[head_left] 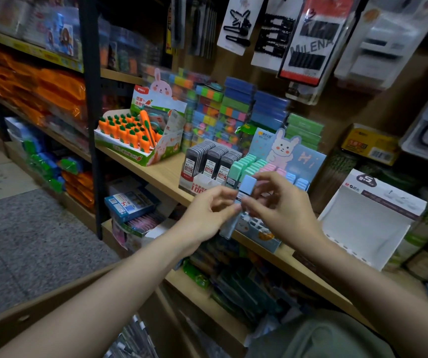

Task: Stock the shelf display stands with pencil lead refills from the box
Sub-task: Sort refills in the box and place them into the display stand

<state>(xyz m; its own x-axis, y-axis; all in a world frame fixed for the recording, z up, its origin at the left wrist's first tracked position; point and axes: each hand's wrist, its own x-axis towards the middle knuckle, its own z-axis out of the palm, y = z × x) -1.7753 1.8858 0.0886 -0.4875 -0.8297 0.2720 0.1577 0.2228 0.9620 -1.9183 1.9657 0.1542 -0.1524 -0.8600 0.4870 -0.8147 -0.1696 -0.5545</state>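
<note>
Both hands raised together in front of the wooden shelf [161,177], meeting over one small blue-capped lead refill case [247,186]. Right hand [282,215] with fingers [264,180] curled and pinched on the case's upper part, cap just above the fingertips. Left hand [207,210] with fingers [229,193] narrowed to a pinch at the case's lower left edge, apparently steadying or turning it; exact contact blurred, hard to confirm. Held up like this probably to square the case before slotting it in.

Directly behind the fingers, touching range: bunny display stand [285,148], rows of green, pink and blue cases upright in tiers, caps up so colours read from the front. Just left of the fingers: grey refill stand [207,161], dark cases packed in three upright rows. Farther left and beyond: carrot display box [135,135]. Right of the fingers, apart: empty white display stand [365,223], likely awaiting stock.

Below the forearms, nearest the camera: brown cardboard box [40,306], flap open, contents barely visible.

Judged stage: one case in hand, not yet seated in a row.
</note>
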